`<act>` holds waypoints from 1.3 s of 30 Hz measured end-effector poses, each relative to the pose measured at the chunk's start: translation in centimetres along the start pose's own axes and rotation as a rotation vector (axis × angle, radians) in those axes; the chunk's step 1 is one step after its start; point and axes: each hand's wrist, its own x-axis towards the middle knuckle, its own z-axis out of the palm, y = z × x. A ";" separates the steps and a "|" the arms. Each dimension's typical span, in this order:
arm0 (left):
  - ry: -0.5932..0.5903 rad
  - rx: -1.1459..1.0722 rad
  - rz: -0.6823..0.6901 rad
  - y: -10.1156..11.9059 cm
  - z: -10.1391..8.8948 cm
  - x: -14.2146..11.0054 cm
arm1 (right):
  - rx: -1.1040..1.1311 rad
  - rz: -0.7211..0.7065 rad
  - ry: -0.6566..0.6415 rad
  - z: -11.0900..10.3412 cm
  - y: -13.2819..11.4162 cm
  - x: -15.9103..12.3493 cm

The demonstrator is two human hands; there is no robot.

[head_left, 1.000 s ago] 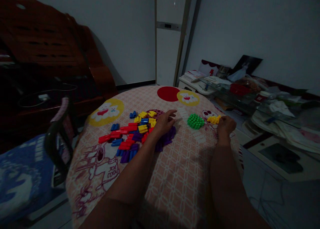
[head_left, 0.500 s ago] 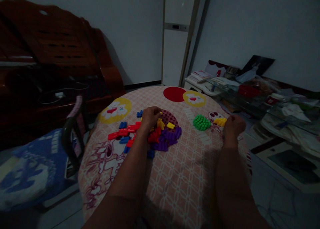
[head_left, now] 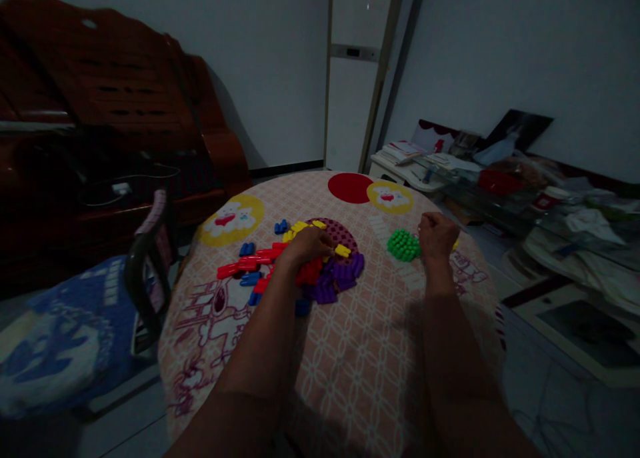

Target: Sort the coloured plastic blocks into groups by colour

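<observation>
My left hand (head_left: pixel 311 245) reaches over a pile of plastic building blocks, its fingers curled together at the tips. Whatever is between them, if anything, is hidden. Beside its fingertips lies a yellow block (head_left: pixel 343 251). Purple blocks (head_left: pixel 326 288) sit just in front, red blocks (head_left: pixel 245 265) to the left, and more yellow blocks (head_left: pixel 299 227) behind the hand. My right hand (head_left: pixel 439 237) is closed next to a cluster of green blocks (head_left: pixel 404 245); its contents do not show. A bit of a yellow block cluster (head_left: pixel 455 245) peeks out at that hand's right side.
A patterned cloth covers the round table (head_left: pixel 360 351). On the left stands a chair with a blue cushion (head_left: pixel 100 331), with a wooden bench (head_left: pixel 120 111) behind it. A cluttered glass shelf (head_left: pixel 480 191) runs along the right, beyond the table's edge.
My left hand has gone left over the pile, then back right and lower toward the loose yellow block. My right hand has shifted left from the yellow cluster to beside the green one.
</observation>
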 end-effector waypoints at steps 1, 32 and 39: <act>-0.009 -0.024 0.003 -0.3 -0.1 0.0 | 0.019 -0.011 -0.013 0.2 -0.3 -0.1; 0.348 -0.940 0.179 6.2 2.8 1.4 | 0.292 0.079 -0.513 -3.3 -4.3 -0.1; 0.319 -0.906 0.144 5.8 2.5 1.4 | -0.432 0.214 -0.277 -6.5 5.3 1.7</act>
